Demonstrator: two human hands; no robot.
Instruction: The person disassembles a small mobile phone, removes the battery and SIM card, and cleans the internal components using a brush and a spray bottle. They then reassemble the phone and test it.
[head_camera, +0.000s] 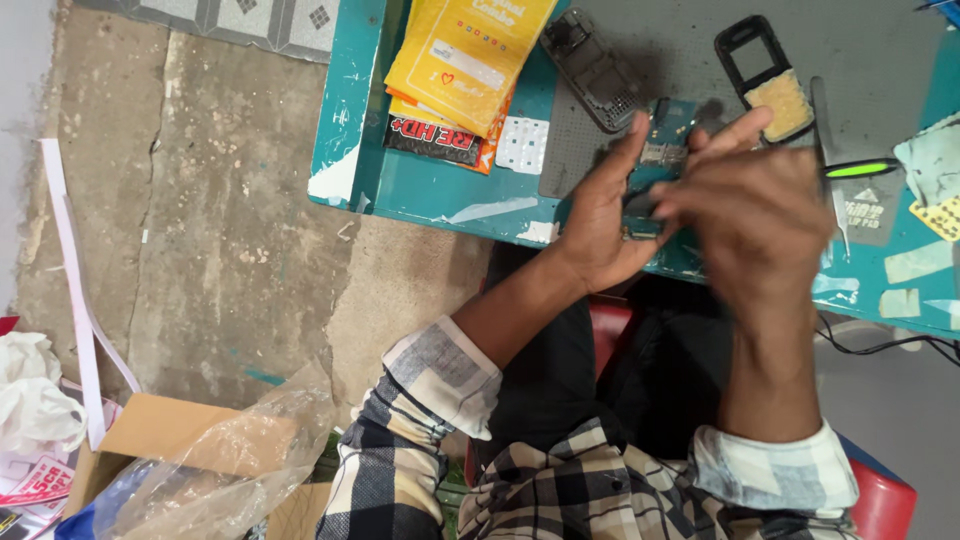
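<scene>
My left hand (600, 215) holds a small blue-green phone circuit board (668, 140) by its lower edge, over the near edge of the teal workbench (350, 120). My right hand (745, 200) is blurred and sits right against the board, fingers bent over its lower end; whether it grips anything I cannot tell. On the grey mat (660, 50) behind the hands lie a dark phone back housing (592, 68) and a black phone front frame (750, 55) with a yellow sponge-like pad (782, 103) on it.
A stack of yellow and orange packets (465, 60) and a white keypad sheet (523, 145) lie at the bench's left. A green-handled tool (860, 168) lies at right. Below left, on the concrete floor, are a cardboard box (160, 430), a plastic bag (230, 460) and paper scraps.
</scene>
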